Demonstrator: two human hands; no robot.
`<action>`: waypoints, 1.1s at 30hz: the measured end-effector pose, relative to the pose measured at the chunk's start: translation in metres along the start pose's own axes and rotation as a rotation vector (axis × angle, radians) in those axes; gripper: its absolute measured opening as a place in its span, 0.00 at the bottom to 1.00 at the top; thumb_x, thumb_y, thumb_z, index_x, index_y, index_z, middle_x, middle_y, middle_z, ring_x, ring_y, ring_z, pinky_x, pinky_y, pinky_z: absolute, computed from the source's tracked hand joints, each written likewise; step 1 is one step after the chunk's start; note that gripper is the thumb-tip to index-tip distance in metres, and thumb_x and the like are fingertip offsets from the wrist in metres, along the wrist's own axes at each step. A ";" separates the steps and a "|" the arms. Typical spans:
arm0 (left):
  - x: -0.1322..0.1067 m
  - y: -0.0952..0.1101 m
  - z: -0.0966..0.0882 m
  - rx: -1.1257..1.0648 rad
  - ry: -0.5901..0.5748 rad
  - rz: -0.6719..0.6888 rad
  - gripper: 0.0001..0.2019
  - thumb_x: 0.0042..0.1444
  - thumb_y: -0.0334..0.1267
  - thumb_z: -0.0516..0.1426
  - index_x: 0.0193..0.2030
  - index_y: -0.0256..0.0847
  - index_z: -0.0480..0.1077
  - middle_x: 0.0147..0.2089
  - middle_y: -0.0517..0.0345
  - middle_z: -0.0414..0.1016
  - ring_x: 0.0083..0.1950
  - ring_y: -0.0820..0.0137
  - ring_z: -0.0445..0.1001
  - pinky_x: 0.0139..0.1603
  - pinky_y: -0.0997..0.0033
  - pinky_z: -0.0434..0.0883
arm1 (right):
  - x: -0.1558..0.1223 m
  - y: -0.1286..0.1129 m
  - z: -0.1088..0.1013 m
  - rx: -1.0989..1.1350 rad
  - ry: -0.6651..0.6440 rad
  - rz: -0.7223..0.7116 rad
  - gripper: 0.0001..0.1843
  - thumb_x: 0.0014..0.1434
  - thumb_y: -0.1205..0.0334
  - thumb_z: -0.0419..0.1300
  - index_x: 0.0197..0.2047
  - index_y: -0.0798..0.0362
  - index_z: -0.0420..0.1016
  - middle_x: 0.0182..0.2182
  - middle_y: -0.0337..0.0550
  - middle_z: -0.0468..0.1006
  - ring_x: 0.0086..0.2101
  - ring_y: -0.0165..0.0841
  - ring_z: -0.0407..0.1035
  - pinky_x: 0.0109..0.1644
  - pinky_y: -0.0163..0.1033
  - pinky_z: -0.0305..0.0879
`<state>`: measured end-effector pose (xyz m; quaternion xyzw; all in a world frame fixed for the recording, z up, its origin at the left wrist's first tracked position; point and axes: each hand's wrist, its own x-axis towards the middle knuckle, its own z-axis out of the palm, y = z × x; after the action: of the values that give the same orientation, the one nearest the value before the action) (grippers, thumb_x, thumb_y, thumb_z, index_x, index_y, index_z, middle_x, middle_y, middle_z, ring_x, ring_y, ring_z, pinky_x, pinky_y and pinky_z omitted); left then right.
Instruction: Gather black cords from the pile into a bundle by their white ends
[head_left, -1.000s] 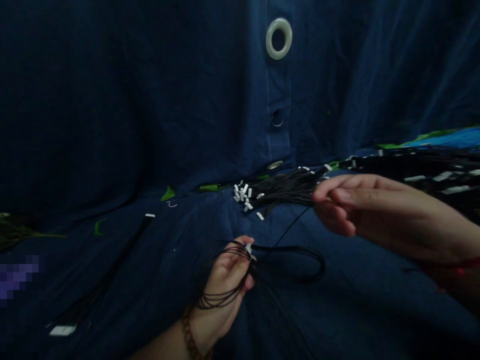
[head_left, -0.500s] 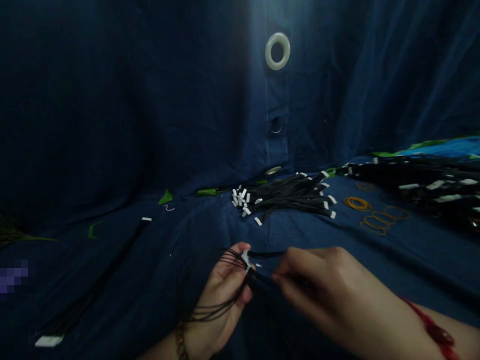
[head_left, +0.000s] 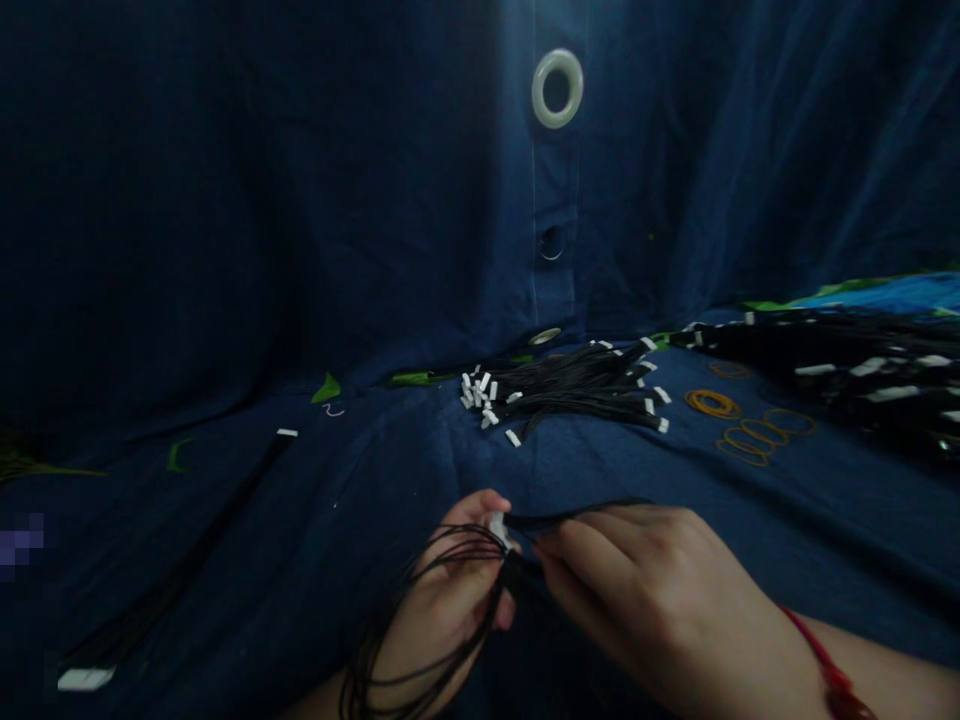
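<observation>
My left hand (head_left: 457, 590) is closed on a bundle of thin black wires (head_left: 420, 620) with small white connectors at the fingertips. The wires loop down over my wrist. My right hand (head_left: 645, 590) is closed too, its fingertips pinching a black wire (head_left: 577, 515) right next to my left thumb. Both hands meet low in the middle, above the dark blue cloth (head_left: 300, 520). Beyond them a pile of black wires with white connectors (head_left: 570, 390) lies on the cloth.
Several yellow rubber bands (head_left: 742, 425) lie at the right, before a larger heap of black wires (head_left: 847, 370). One long black cable with white ends (head_left: 187, 560) runs along the left. Blue fabric with a white ring (head_left: 557, 88) hangs behind.
My right hand came back from the far pile to my left hand, uncovering the rubber bands. It now pinches a wire beside my left thumb. The looped wires dropped lower over my left wrist.
</observation>
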<state>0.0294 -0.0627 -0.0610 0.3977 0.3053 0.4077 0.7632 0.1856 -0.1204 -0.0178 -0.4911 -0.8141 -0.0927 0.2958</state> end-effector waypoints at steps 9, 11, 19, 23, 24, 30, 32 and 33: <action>0.004 -0.006 -0.002 0.161 -0.057 0.068 0.10 0.47 0.33 0.62 0.39 0.41 0.71 0.24 0.63 0.69 0.17 0.81 0.64 0.16 0.84 0.59 | -0.001 -0.007 0.001 0.030 -0.007 0.039 0.09 0.57 0.72 0.54 0.27 0.54 0.65 0.20 0.34 0.67 0.20 0.28 0.58 0.26 0.37 0.47; 0.005 -0.007 -0.003 0.187 -0.042 0.072 0.10 0.48 0.34 0.62 0.39 0.41 0.72 0.24 0.63 0.70 0.17 0.81 0.63 0.16 0.84 0.59 | -0.001 -0.007 0.002 0.015 -0.006 0.031 0.09 0.57 0.72 0.54 0.26 0.54 0.64 0.20 0.34 0.66 0.19 0.28 0.57 0.26 0.37 0.47; 0.005 -0.007 -0.004 0.120 -0.038 0.096 0.12 0.46 0.36 0.64 0.39 0.46 0.74 0.27 0.63 0.70 0.17 0.82 0.63 0.16 0.85 0.61 | -0.001 -0.003 0.003 -0.019 -0.022 -0.011 0.10 0.59 0.71 0.51 0.26 0.54 0.64 0.20 0.35 0.64 0.20 0.29 0.56 0.26 0.37 0.47; 0.005 -0.008 -0.004 0.124 -0.040 0.071 0.12 0.46 0.37 0.64 0.40 0.45 0.74 0.28 0.63 0.70 0.17 0.83 0.63 0.16 0.85 0.60 | -0.002 -0.002 0.002 -0.014 -0.019 -0.009 0.10 0.59 0.72 0.51 0.27 0.54 0.64 0.20 0.35 0.65 0.20 0.29 0.57 0.26 0.37 0.48; 0.005 -0.008 -0.005 0.129 -0.042 0.061 0.12 0.47 0.37 0.63 0.40 0.45 0.74 0.27 0.63 0.70 0.17 0.83 0.63 0.15 0.85 0.59 | -0.002 -0.002 0.002 -0.013 -0.020 -0.011 0.10 0.59 0.72 0.51 0.27 0.54 0.64 0.20 0.35 0.65 0.20 0.29 0.57 0.26 0.37 0.48; 0.001 -0.006 -0.003 0.160 -0.020 0.023 0.10 0.50 0.33 0.61 0.41 0.43 0.72 0.23 0.64 0.68 0.19 0.82 0.63 0.18 0.84 0.59 | -0.002 -0.004 0.004 -0.009 -0.013 -0.038 0.09 0.58 0.73 0.51 0.27 0.54 0.64 0.22 0.36 0.66 0.21 0.30 0.57 0.27 0.36 0.49; -0.001 -0.004 0.000 0.151 -0.008 0.010 0.10 0.49 0.32 0.61 0.40 0.42 0.73 0.24 0.63 0.68 0.18 0.82 0.62 0.17 0.84 0.58 | -0.001 -0.005 0.004 -0.017 -0.011 -0.030 0.09 0.59 0.73 0.51 0.28 0.54 0.64 0.22 0.37 0.66 0.21 0.30 0.58 0.27 0.36 0.50; -0.002 -0.004 0.000 0.140 0.010 0.004 0.10 0.48 0.32 0.62 0.40 0.42 0.73 0.25 0.63 0.69 0.19 0.82 0.62 0.17 0.84 0.58 | -0.001 -0.005 0.004 -0.019 -0.012 -0.030 0.10 0.60 0.73 0.50 0.28 0.54 0.64 0.22 0.37 0.66 0.21 0.30 0.57 0.27 0.37 0.49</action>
<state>0.0304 -0.0656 -0.0638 0.4489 0.3360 0.3888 0.7310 0.1799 -0.1221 -0.0210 -0.4821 -0.8223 -0.1021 0.2846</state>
